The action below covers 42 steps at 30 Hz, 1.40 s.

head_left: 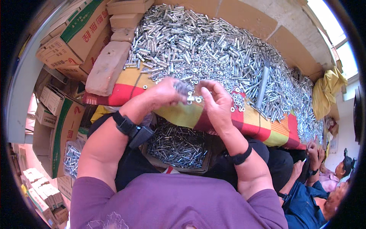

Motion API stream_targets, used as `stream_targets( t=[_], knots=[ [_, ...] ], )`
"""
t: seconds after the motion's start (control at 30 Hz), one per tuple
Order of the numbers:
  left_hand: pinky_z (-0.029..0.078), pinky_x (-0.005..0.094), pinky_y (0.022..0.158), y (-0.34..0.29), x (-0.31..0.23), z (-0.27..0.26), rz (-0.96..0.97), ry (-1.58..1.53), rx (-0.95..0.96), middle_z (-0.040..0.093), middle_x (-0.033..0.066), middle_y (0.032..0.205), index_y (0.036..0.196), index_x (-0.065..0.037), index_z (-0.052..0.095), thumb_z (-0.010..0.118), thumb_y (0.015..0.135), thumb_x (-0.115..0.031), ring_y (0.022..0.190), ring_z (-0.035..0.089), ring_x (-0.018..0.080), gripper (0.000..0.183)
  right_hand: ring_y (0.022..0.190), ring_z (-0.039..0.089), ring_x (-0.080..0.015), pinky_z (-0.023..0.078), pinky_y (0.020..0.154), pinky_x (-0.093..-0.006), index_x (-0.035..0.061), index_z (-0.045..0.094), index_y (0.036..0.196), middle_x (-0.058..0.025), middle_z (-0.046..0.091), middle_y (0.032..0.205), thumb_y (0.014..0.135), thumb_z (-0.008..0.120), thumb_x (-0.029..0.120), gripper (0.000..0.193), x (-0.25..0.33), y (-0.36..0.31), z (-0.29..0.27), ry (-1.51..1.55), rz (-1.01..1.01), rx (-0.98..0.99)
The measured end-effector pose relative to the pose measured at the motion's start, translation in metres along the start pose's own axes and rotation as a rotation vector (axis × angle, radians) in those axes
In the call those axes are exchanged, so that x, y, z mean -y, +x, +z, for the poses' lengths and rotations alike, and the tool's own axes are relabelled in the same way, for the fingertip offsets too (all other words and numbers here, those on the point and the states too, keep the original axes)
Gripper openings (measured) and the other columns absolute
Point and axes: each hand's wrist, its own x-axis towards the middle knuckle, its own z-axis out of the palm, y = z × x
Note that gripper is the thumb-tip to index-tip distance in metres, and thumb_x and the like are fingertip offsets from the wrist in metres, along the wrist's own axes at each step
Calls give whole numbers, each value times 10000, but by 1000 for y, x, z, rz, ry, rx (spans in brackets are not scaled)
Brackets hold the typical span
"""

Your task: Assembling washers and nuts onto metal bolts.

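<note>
My left hand [167,92] hovers over the near edge of a checked cloth [179,114], its fingers curled round a greyish metallic bunch [180,87]. Motion smears the bunch and the fingertips, so its pieces cannot be made out. To its right, my right hand [218,104] is half curled with thumb and fingers apart, and nothing shows between them. Small metal nuts and washers [198,99] lie on the cloth between the hands. More nuts [238,101] sit just right of my right hand. Beyond both hands spreads a large heap of metal sleeves and bolts [198,42].
A box of dark bolts [177,147] stands below the cloth's edge, between my legs. At left are a brick-like block [108,68] and stacked cartons [78,38]. A grey metal bar [263,84] rests on the heap. Other people [309,198] sit at the right.
</note>
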Motion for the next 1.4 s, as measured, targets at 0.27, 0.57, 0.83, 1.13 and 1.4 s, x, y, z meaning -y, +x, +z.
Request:
stream_targets(
  t=[0.27,0.57,0.83,1.13,1.4],
  knots=[
    [338,199,389,-5,12,11,-43,-71,-122,649,28,711,868,-53,613,639,823,-83,472,494,64,60,782,587,-354,473,688,-431,25,595,841,-159,571,812,765,648,92,115,-24,15,-2,-973,-229,163],
    [459,298,465,8,36,-3,51,215,-276,675,86,711,821,5,631,677,772,-109,487,574,125,133,813,590,-385,477,725,-466,20,539,885,-189,588,889,789,603,70,125,-29,5,-9,-897,-155,241],
    [486,403,666,31,40,45,206,369,-424,643,184,760,830,-24,637,718,729,-170,740,632,345,196,785,607,-372,488,678,-456,28,537,903,-176,588,816,819,593,96,122,-28,3,-30,-1005,-163,146],
    [465,275,452,48,12,82,286,-54,-277,647,80,652,826,11,610,696,767,-71,473,598,124,132,519,576,-79,502,468,-218,-18,640,870,-56,640,699,885,587,40,79,-3,12,-78,96,273,-48],
    [437,230,444,32,9,62,336,-59,-174,624,30,643,882,10,647,707,767,-48,488,553,69,142,536,615,-116,542,494,-244,-31,638,892,-82,651,719,888,603,54,92,-8,6,-63,300,380,93]
  ],
)
